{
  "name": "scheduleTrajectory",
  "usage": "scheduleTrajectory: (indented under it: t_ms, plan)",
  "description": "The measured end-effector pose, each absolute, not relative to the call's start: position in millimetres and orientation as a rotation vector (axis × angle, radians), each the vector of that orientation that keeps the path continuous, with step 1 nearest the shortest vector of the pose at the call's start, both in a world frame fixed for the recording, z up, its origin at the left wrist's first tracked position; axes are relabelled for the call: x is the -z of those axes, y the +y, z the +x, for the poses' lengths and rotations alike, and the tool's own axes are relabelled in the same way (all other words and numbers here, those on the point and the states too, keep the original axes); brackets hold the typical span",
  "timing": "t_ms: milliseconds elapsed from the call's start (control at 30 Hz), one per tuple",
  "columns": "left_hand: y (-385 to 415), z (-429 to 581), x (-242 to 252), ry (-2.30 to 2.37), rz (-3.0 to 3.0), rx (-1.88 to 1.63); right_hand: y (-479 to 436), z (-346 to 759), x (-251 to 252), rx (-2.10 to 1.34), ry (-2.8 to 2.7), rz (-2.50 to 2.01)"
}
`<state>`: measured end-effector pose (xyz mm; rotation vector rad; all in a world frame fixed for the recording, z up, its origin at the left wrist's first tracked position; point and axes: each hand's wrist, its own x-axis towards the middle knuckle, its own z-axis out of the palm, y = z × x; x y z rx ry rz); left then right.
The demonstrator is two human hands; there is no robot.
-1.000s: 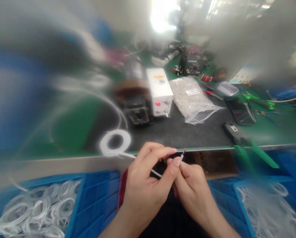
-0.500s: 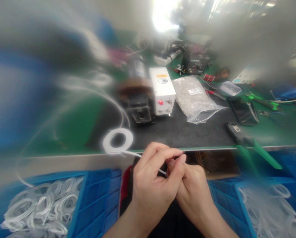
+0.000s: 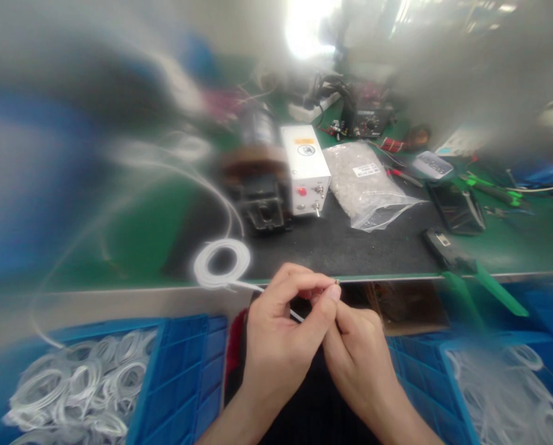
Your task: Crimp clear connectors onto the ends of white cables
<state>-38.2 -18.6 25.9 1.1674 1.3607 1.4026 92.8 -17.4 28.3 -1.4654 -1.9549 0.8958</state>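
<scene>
My left hand (image 3: pixel 283 337) and my right hand (image 3: pixel 357 355) meet just below the bench edge, fingertips pinched together on the end of a thin white cable (image 3: pixel 297 316). Only a tiny dark tip of the cable end shows above the fingers. The cable runs left under my left hand to a white coil (image 3: pixel 221 262) lying on the black mat at the bench edge.
A white control box (image 3: pixel 306 168) with a red light stands beside a dark machine (image 3: pixel 257 185). A clear bag of small parts (image 3: pixel 362 182) lies right of it. Green-handled pliers (image 3: pixel 471 272) overhang the edge. Blue bins hold white cable coils at the left (image 3: pixel 86 389) and right (image 3: pixel 503 389).
The red-tipped cable end that stuck out above my fingers a second ago is now nearly covered by the pinch. Both hands have closed tighter together.
</scene>
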Motion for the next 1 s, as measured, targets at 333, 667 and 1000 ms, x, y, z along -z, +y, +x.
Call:
scheduleTrajectory:
  t_ms: [333,667,1000]
  plan:
    - [-20.7,-32.4,-21.3,1.348,0.859,-1.419,-22.7,89.5,-27.6,-1.021,-1.854,-1.493]
    - [-17.4,-36.4,-15.7,1.154,0.594,-1.352,-24.1,98.2,-33.8,-1.29,-1.745,-1.25]
    - [-20.0,-38.6,-24.0,1.332,0.868,-1.4,-24.2,97.5,-31.3,-1.245,-1.777,-1.261]
